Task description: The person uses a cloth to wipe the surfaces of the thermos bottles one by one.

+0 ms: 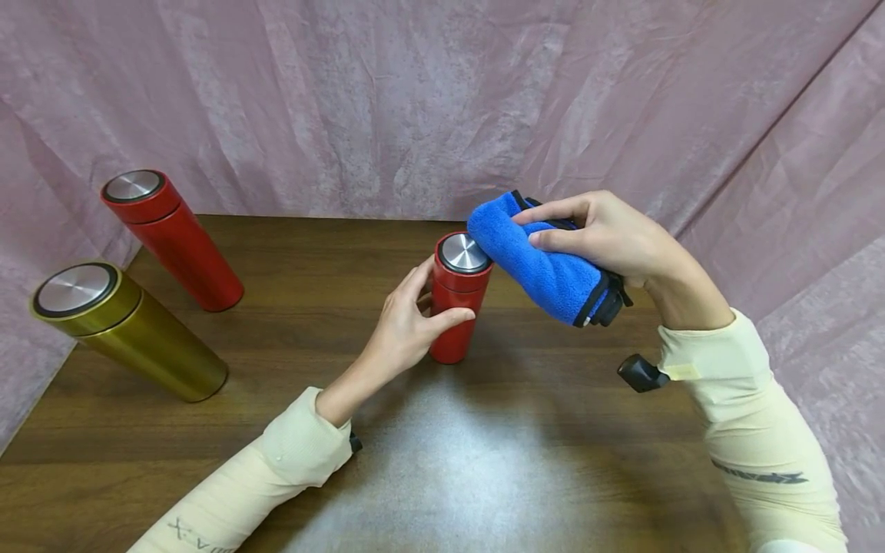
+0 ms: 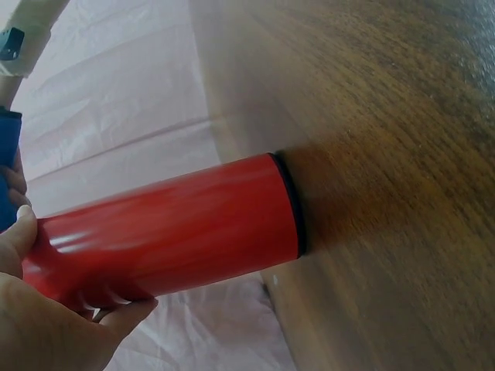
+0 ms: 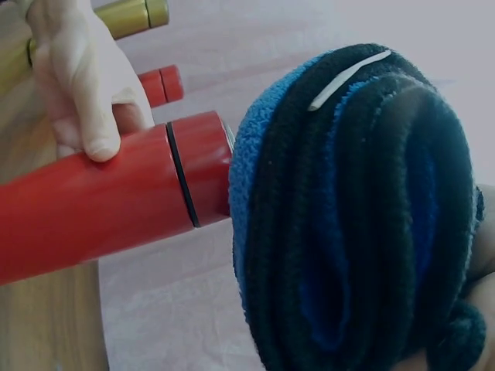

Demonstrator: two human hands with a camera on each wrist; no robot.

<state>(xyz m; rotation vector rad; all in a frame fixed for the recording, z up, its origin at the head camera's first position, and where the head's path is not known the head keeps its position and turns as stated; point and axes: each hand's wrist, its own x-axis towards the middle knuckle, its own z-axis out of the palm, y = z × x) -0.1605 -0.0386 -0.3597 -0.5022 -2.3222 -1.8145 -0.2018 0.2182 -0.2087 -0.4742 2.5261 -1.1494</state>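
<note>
My left hand [image 1: 404,322] grips a red thermos bottle [image 1: 452,342] round its upper body, thumb across the front. The bottle stands on the wooden table, with a brushed steel disc on its lid. In my right hand [image 1: 611,234] is a folded blue microfiber cloth [image 1: 535,265] with black edging, pinched between thumb and fingers. One end of the cloth overlaps the right edge of the lid in the head view. From the right wrist, the cloth's layered folds [image 3: 348,216] show beside the lid of the red bottle [image 3: 116,193]. The bottle's dark base rim appears in the left wrist view.
A second red thermos [image 1: 187,250] and a larger gold thermos [image 1: 141,338] stand at the table's left. Behind the wooden table [image 1: 387,491] hangs a pink curtain [image 1: 387,107], which continues along the right side. A small black wrist camera [image 1: 641,373] sits under the right sleeve.
</note>
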